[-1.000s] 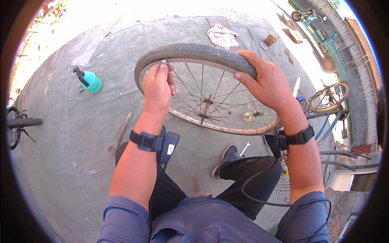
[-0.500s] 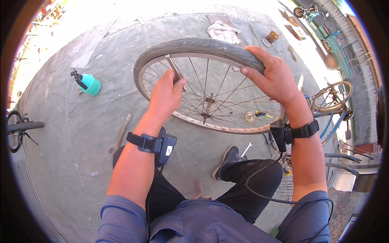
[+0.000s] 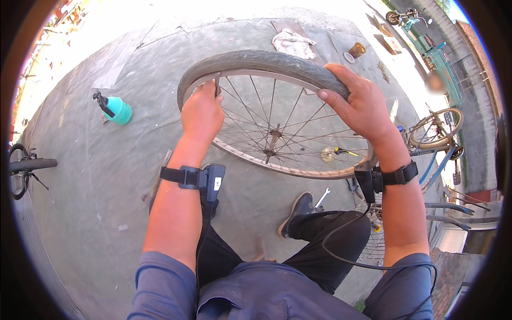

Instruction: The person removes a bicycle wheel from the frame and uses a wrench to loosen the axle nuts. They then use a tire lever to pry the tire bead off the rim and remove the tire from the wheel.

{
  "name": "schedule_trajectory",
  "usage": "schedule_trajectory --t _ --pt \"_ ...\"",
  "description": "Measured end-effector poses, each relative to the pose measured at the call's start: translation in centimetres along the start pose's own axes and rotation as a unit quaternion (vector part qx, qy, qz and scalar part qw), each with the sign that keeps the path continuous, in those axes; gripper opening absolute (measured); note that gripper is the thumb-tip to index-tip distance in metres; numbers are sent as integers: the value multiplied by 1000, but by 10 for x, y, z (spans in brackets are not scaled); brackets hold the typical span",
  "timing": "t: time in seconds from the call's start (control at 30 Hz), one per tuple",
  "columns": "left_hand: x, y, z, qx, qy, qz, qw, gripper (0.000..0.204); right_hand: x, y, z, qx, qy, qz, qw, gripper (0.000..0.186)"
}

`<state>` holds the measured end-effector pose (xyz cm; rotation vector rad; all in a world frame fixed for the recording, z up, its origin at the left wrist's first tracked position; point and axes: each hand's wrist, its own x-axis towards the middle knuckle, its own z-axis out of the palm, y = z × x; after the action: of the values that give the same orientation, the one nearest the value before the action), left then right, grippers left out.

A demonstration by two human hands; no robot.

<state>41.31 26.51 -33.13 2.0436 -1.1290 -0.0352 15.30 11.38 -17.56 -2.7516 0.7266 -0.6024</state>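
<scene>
A bicycle wheel with a grey-black tyre [image 3: 256, 58] is held tilted in front of me above the ground, its spokes and hub [image 3: 274, 140] facing me. My right hand [image 3: 364, 104] grips the tyre at its upper right, thumb on the inner side by the rim and fingers over the tread. Closed around a metal tyre lever [image 3: 217, 85], my left hand [image 3: 202, 113] is at the upper left of the rim. The lever's upper end meets the edge between rim and tyre; most of its length is hidden by my fingers.
A turquoise spray bottle [image 3: 118, 111] stands to the left. Under the wheel lies a yellow-and-black tool [image 3: 345, 151]; a wrench [image 3: 322, 198] is by my shoe. Farther off are a white cloth [image 3: 293, 42] and a rusty can [image 3: 357, 50]. A bicycle [image 3: 436, 129] is at right.
My left hand has moved left and up with the tyre lever, closer to the rim, and the lever now stands more upright. My right hand stays on the tyre.
</scene>
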Motion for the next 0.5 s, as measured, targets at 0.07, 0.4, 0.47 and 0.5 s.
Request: schedule_trajectory --t 0.07,0.4,0.47,0.5 --pt "-4 7 -9 -129 -65 -36 989 16 -3 7 3 -9 18 -9 1000 45" --pt "7 47 -34 -536 -114 -272 791 16 -4 -12 1 -53 24 -12 998 42" --pt "5 52 -28 -551 -92 -279 781 21 -3 -10 4 -87 48 -48 994 42" --pt "4 55 -28 -543 -83 -281 787 23 3 -20 4 -112 43 -56 991 41"
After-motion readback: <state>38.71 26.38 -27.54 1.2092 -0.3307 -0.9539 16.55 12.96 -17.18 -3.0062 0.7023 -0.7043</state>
